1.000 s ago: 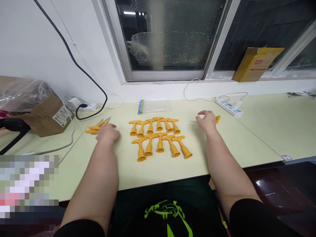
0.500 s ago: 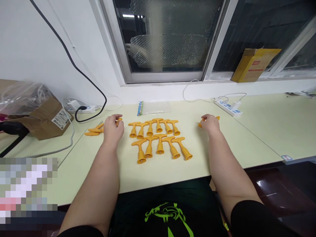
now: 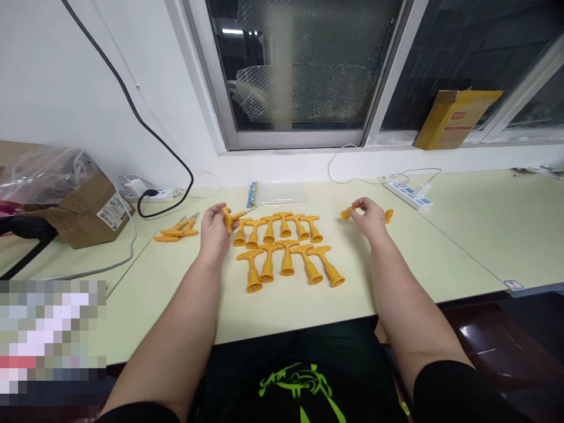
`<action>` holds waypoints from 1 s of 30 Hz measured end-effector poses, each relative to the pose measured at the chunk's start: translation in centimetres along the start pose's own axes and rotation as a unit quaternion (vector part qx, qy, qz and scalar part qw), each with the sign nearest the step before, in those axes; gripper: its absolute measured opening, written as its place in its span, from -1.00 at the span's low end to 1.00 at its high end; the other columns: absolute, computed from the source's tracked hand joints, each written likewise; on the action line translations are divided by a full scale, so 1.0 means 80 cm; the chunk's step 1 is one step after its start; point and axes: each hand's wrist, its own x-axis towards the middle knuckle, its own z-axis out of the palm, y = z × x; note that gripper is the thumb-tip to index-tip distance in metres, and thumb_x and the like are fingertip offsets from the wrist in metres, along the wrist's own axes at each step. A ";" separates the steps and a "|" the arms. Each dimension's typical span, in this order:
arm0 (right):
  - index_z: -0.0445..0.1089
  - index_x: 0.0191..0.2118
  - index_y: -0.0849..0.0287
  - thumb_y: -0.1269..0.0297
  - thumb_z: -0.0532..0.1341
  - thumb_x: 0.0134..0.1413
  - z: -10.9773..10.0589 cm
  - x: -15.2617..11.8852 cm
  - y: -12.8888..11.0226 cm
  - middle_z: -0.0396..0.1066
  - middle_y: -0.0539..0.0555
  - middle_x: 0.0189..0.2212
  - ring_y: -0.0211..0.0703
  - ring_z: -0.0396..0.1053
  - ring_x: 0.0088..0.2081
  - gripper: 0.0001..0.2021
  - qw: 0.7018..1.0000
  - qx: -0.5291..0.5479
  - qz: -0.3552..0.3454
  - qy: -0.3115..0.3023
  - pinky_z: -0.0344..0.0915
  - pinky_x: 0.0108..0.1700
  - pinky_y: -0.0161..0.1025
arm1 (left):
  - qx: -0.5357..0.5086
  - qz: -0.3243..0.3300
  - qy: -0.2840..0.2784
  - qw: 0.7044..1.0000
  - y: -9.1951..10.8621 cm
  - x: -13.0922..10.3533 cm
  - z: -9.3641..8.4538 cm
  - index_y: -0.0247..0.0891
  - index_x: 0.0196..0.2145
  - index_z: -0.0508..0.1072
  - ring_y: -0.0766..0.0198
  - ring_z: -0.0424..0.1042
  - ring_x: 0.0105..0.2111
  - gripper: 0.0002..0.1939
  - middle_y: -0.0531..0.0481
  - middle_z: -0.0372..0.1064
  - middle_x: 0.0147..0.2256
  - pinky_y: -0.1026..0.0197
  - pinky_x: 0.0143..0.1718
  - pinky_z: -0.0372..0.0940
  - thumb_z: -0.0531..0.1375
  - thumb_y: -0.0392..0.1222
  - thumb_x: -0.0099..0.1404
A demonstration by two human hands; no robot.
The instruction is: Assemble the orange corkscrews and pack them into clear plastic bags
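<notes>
My left hand (image 3: 213,233) is closed on the yellow T-shaped handle of a corkscrew (image 3: 228,220), its metal spiral pointing right and slightly up. Between the fingers of my right hand (image 3: 370,220) is a yellow bell-shaped sleeve (image 3: 346,213), partly hidden by the fingertips. Another yellow piece (image 3: 388,215) shows just right of that hand. Two rows of yellow corkscrews with bell-shaped bases (image 3: 287,258) lie between my hands. Left of my left hand, a few corkscrew handles with bare spirals (image 3: 171,234) rest in a small pile.
Behind the rows lies a clear plastic bag (image 3: 282,194) with a coloured edge. Power strips stand at the back left (image 3: 161,195) and back right (image 3: 408,194), with cables. A cardboard box (image 3: 90,205) occupies the left side; a yellow carton (image 3: 458,119) leans on the window.
My left hand has moved right from the small pile, bringing a corkscrew with it. My right hand has lifted the sleeve and shifted slightly left, its fingers now pointing toward the middle.
</notes>
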 end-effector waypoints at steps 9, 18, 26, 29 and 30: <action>0.21 -0.28 0.05 0.09 0.39 -0.09 0.055 -0.045 -0.067 0.32 -0.08 -0.32 -0.22 0.42 -0.24 -0.64 0.884 0.414 0.066 -0.208 0.47 -0.11 -0.17 | 0.019 -0.031 -0.129 0.991 -0.011 -0.046 0.042 -0.16 -0.07 0.35 0.37 0.44 -0.45 -0.65 0.01 0.32 -0.18 0.24 -0.45 0.42 0.22 -0.04 0.21; 0.32 -0.30 0.07 0.00 0.48 -0.10 0.063 -0.060 -0.074 0.46 -0.05 -0.40 -0.23 0.37 -0.43 -0.60 0.855 0.417 0.087 -0.297 0.33 -0.46 -0.29 | 0.016 -0.010 -0.188 0.982 -0.016 -0.066 0.051 -0.15 -0.09 0.29 0.41 0.44 -0.37 -0.42 0.07 0.32 -0.20 0.27 -0.29 0.42 0.48 -0.03 0.05; 0.57 -0.20 0.10 0.09 0.53 -0.16 0.070 -0.065 -0.070 0.55 0.00 -0.32 -0.21 0.45 -0.34 -0.63 0.886 0.348 0.022 -0.305 0.38 -0.32 -0.26 | 0.041 0.005 -0.228 0.973 -0.025 -0.063 0.049 -0.17 -0.18 0.34 0.34 0.43 -0.38 -0.53 0.08 0.38 -0.33 0.22 -0.24 0.40 0.46 0.03 0.11; 0.58 -0.17 0.11 0.16 0.51 -0.14 0.067 -0.067 -0.074 0.56 0.01 -0.28 -0.22 0.46 -0.32 -0.64 0.873 0.367 0.025 -0.321 0.38 -0.28 -0.27 | 0.059 0.002 -0.226 0.972 -0.020 -0.067 0.051 -0.18 -0.22 0.36 0.32 0.43 -0.37 -0.56 0.08 0.36 -0.34 0.21 -0.23 0.42 0.45 0.04 0.10; 0.57 -0.17 0.12 0.17 0.50 -0.14 0.067 -0.067 -0.076 0.56 0.02 -0.26 -0.23 0.47 -0.31 -0.65 0.869 0.373 0.024 -0.324 0.39 -0.26 -0.26 | 0.066 0.000 -0.226 0.972 -0.017 -0.069 0.052 -0.18 -0.22 0.37 0.31 0.43 -0.36 -0.56 0.07 0.37 -0.34 0.20 -0.23 0.42 0.45 0.05 0.10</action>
